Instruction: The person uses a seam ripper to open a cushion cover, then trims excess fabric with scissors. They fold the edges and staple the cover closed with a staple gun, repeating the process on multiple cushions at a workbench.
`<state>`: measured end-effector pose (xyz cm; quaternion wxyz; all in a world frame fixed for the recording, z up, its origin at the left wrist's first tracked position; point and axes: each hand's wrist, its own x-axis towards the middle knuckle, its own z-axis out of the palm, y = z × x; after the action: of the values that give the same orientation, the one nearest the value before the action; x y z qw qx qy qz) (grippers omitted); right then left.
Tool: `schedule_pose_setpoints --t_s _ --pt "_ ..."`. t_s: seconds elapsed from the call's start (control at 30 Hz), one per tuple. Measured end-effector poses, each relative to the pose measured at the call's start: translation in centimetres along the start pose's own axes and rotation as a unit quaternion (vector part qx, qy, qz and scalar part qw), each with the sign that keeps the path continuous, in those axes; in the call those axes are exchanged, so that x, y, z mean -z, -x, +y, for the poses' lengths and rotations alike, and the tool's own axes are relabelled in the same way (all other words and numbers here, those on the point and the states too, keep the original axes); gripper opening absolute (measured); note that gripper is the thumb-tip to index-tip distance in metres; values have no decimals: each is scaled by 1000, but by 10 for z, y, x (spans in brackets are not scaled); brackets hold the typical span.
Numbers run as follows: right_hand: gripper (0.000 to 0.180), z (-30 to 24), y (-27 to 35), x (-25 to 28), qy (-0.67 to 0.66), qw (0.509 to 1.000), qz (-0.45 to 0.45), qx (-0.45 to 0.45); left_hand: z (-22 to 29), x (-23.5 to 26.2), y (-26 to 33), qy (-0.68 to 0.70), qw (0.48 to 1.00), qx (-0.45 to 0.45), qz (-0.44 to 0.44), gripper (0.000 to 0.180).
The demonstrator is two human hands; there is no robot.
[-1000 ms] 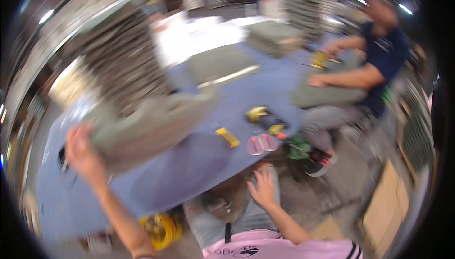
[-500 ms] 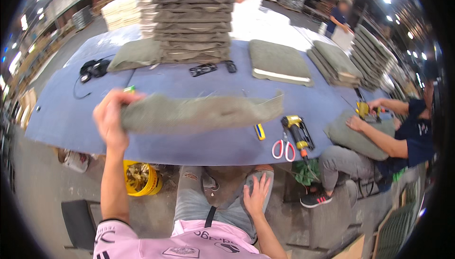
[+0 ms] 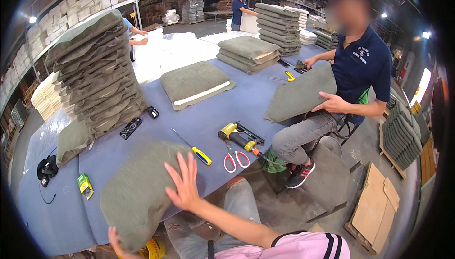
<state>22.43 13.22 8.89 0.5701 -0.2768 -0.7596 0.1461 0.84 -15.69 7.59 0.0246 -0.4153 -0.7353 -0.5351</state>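
Note:
A grey-green cushion [image 3: 137, 188], slightly blurred, is tilted over the table's near edge. At its lower end is my left hand [image 3: 122, 247], partly cut off by the picture's edge, gripping the cushion's border. My right hand [image 3: 184, 185] is open, with fingers spread against the cushion's right side. Just beyond my right hand lies a yellow and blue screwdriver [image 3: 201, 155]. Farther right are red-handled scissors [image 3: 236, 161] and a yellow and black staple gun [image 3: 239, 138] with a hose.
A tall stack of grey-green cushions [image 3: 97, 69] stands at left. A phone [image 3: 131, 128] and a green-yellow packet [image 3: 85, 185] lie on the blue table [image 3: 156, 121]. Another cushion [image 3: 196, 83] is farther back. At right a seated co-worker [image 3: 360, 69] holds a cushion. A yellow bucket [image 3: 155, 248] is below.
My view has swung right. The cushion has come down from my raised left hand to the table edge. My right hand has left my thigh and now touches the cushion.

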Motion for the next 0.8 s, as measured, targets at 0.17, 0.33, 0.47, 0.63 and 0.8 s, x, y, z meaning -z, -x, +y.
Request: schedule_pose_setpoints --t_s 0.17,0.33,0.47,0.63,0.8 --pt "64 49 8 18 18 990 -71 -117 22 -47 39 -227 926 -108 -282 74" --pt "67 43 137 131 132 962 -180 -159 -33 -40 3 -212 950 -139 -183 67" --pt "85 1 263 226 259 885 -258 -288 -23 -56 -60 -216 961 -148 -88 36" --pt "115 -25 298 207 169 874 -155 -428 -10 -104 -151 -137 976 -132 -101 28" --pt "120 -12 290 192 208 857 -157 -444 52 -231 -217 -82 941 -239 -224 27"
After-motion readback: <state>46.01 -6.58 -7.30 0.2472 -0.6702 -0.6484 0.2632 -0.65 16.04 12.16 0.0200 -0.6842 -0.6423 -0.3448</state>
